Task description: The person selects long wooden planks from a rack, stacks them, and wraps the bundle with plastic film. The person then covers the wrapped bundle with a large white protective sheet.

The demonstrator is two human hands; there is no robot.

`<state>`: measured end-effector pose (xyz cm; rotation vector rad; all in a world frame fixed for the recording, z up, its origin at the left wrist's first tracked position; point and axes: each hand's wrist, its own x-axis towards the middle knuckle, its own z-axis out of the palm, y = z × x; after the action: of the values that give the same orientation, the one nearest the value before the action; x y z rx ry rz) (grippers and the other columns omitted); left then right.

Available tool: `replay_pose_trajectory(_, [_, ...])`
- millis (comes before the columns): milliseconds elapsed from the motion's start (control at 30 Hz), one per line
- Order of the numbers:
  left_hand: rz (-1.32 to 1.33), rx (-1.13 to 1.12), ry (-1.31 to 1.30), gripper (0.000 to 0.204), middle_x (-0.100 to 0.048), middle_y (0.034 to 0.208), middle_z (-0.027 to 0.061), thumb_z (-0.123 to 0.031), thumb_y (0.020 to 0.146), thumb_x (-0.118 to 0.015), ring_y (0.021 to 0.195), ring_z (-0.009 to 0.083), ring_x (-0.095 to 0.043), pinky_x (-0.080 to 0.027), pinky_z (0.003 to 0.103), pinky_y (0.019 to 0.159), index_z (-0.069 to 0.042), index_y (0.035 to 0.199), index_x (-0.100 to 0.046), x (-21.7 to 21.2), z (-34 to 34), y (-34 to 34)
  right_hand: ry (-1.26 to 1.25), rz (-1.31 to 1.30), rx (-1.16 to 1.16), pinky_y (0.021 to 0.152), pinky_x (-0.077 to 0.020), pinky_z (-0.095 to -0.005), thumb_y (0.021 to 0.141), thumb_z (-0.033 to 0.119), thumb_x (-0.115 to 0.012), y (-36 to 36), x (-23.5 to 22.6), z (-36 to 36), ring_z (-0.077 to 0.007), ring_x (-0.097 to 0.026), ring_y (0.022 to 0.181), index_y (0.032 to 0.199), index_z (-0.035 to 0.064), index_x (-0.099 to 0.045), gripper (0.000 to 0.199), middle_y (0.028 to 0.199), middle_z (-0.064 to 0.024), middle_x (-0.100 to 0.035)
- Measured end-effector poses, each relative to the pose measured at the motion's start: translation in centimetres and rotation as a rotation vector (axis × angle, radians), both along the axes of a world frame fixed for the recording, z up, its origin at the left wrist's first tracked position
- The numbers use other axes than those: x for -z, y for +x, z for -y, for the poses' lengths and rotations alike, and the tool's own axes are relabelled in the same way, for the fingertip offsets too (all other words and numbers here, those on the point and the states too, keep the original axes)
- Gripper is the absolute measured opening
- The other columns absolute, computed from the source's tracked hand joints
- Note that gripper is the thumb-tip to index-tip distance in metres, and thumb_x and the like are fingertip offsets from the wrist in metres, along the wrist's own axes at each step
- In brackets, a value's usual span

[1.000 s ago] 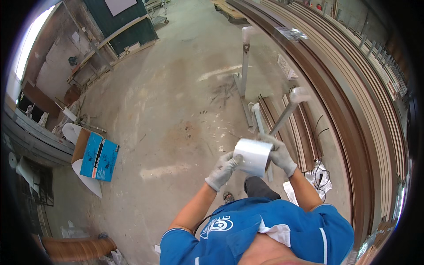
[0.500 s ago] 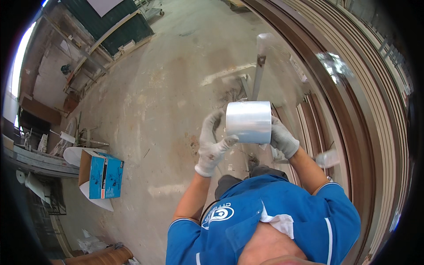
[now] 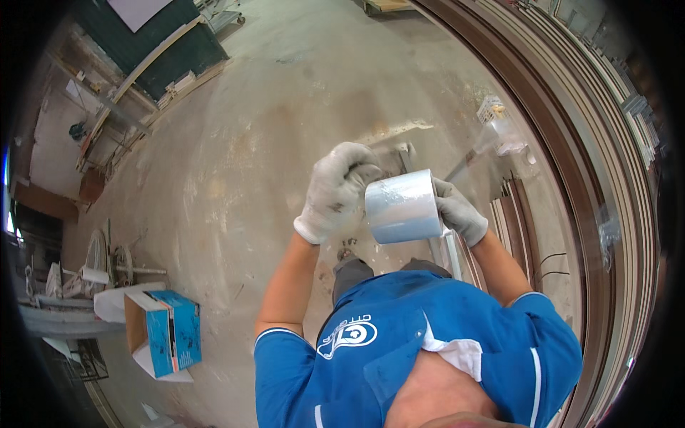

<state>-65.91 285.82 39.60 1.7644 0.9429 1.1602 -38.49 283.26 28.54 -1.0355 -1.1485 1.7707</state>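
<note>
I hold a roll of clear stretch film (image 3: 404,206) up in front of my chest. My right hand (image 3: 457,210), in a grey work glove, grips the roll at its right end. My left hand (image 3: 338,190), also gloved, is curled at the roll's left end, its fingers closed on the film's edge. Behind the roll, a pale metal stand (image 3: 437,207) rises from the concrete floor and is mostly hidden by it.
Long brown and pale profiles (image 3: 564,150) lie stacked along the right side. A blue and white cardboard box (image 3: 165,332) stands open on the floor at the lower left. Racks and clutter (image 3: 85,271) line the left wall.
Both hands have raised the roll from low by the stand to chest height, and my left hand has moved from under the roll to its upper left edge.
</note>
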Motion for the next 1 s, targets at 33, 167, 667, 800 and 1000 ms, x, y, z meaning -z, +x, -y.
replay_pose_trajectory(33, [0.096,0.01,-0.182,0.026,-0.069,0.095,0.0034,-0.007,0.081,-0.081,0.075,0.0088,-0.055,-0.048,0.026,0.066,0.0,0.105,-0.072,-0.8,-2.6,-1.5,-0.004,0.035,0.036,0.092,-0.0559,-0.0281,0.097,0.008,-0.066,-0.8,-0.2,-1.9,-0.0132,-0.068,0.108,0.137,-0.0002,-0.059,0.042,0.123,-0.0075,-0.07])
replay_pose_trajectory(167, [-0.132,0.207,-0.145,0.027,-0.07,0.099,0.0032,-0.004,0.081,-0.08,0.07,0.0055,-0.051,-0.044,0.026,0.062,-0.002,0.106,-0.073,-1.9,-11.8,-4.0,-0.034,-0.016,0.155,0.092,-0.0554,-0.0285,0.095,0.006,-0.068,-3.3,-0.8,-9.0,-0.0134,-0.068,0.108,0.134,-0.0001,-0.062,0.04,0.121,-0.0073,-0.071])
replay_pose_trajectory(667, [0.077,0.415,-0.496,0.008,-0.07,0.09,0.01,-0.006,0.101,-0.058,0.075,0.0164,-0.068,-0.056,0.032,0.066,0.0,0.105,-0.059,-0.7,-48.0,2.9,0.088,0.008,0.105,0.098,-0.0525,-0.0306,0.094,0.009,-0.071,-0.2,0.1,-43.5,-0.0145,-0.066,0.112,0.135,0.0028,-0.062,0.042,0.125,-0.0068,-0.07])
replay_pose_trajectory(800, [0.281,0.506,-0.439,0.009,-0.069,0.085,0.013,-0.009,0.101,-0.059,0.073,0.0196,-0.068,-0.057,0.033,0.068,0.0,0.102,-0.056,-1.9,-56.5,5.0,0.054,-0.057,0.198,0.095,-0.0531,-0.0321,0.092,0.013,-0.075,-0.3,0.6,-52.6,-0.0145,-0.066,0.109,0.126,0.0044,-0.066,0.036,0.116,-0.0033,-0.071])
replay_pose_trajectory(1000, [0.382,0.555,-0.389,0.014,-0.068,0.08,0.0144,-0.014,0.101,-0.06,0.071,0.0232,-0.068,-0.056,0.035,0.066,-0.001,0.1,-0.055,-2.5,-68.8,2.3,0.438,0.692,0.397,0.085,-0.056,-0.0333,0.089,0.013,-0.075,-2.3,0.7,-63.8,-0.0207,-0.071,0.095,0.107,0.0053,-0.073,0.02,0.104,-0.0084,-0.074])
